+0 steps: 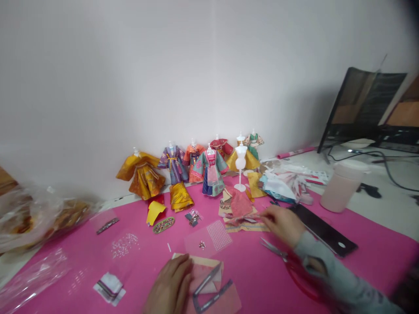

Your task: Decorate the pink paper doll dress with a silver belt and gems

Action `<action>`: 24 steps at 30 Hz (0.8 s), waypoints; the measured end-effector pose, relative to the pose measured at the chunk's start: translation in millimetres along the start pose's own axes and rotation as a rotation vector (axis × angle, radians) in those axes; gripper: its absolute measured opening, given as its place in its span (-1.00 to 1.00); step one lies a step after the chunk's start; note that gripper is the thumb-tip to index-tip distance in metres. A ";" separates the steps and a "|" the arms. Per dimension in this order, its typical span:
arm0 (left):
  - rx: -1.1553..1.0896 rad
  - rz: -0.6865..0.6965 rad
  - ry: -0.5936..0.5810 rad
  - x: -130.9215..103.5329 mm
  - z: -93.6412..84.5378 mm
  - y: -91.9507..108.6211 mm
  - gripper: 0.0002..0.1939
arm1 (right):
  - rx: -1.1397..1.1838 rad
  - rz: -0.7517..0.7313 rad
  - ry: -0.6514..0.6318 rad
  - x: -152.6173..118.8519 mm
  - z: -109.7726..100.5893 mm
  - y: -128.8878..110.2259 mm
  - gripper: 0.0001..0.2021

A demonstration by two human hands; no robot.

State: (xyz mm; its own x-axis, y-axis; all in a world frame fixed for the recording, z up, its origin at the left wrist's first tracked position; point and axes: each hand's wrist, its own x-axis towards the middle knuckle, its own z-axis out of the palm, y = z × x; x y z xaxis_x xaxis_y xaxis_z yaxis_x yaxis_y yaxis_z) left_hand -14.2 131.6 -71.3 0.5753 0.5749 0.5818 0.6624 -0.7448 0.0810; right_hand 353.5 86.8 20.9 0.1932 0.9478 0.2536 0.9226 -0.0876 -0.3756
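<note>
My left hand (172, 285) lies palm down, fingers stretched together, on the left edge of a pale fabric piece (214, 263) on the pink mat (258, 283). Beside its fingers is a grey metal tool (214, 297), over the fabric and a pink piece. Farther right, my right hand (282, 223) has its thumb and fingers brought together at the right end of a pile of pink and patterned cloth (242, 203); a thin light thing shows by the fingertips, too blurred to name. Red-handled scissors (274, 249) lie just below that hand, partly under the forearm.
Small dressed mannequins (211, 172) and a bare white one (240, 161) stand along the wall. A black phone-like slab (324, 230), pink cup (343, 186) and monitor (360, 104) are at right. Beads (124, 245) and plastic bags (29, 218) lie left.
</note>
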 end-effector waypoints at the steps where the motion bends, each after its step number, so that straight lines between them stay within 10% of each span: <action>1: 0.001 -0.001 0.003 -0.4 0.5 -1.0 -0.71 | -0.079 0.076 -0.045 3.6 -8.1 16.3 -0.86; 5: -0.003 0.005 0.012 -2.1 3.1 -3.1 -0.70 | -0.293 0.253 -0.225 17.3 -21.8 57.9 -0.81; 10: -0.010 0.018 0.003 -2.8 3.8 -3.3 -0.71 | -0.385 0.278 -0.321 32.6 -8.3 55.3 -0.77; 24: -0.013 0.042 -0.011 -4.6 5.4 -5.6 -0.71 | -0.294 0.339 -0.170 49.1 24.9 46.6 -0.72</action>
State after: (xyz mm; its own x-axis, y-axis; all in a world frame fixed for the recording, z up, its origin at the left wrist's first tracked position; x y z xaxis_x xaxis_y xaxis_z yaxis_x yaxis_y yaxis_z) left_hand -18.0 134.9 -78.8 0.6073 0.5468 0.5763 0.6316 -0.7723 0.0673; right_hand 397.7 136.8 -6.3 0.4648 0.8854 0.0019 0.8771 -0.4602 -0.1374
